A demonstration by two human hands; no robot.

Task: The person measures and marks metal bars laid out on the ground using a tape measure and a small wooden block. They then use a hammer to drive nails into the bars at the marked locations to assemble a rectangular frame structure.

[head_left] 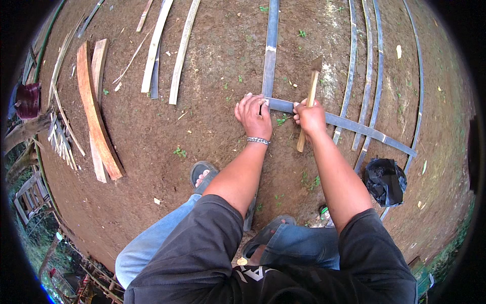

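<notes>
Seemingly partway: bamboo crosspiece laid across split-bamboo strips, fastening perhaps pending — left hand pinching its end, right hand gripping a hammer.

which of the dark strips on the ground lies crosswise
The strip slanting rightward from the left hand past the right hand; the other dark strips run roughly up and down the picture.

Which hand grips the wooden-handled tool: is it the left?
No, the right hand grips the wooden-handled tool, while the left hand is at the left end of the crosswise grey slat.
</notes>
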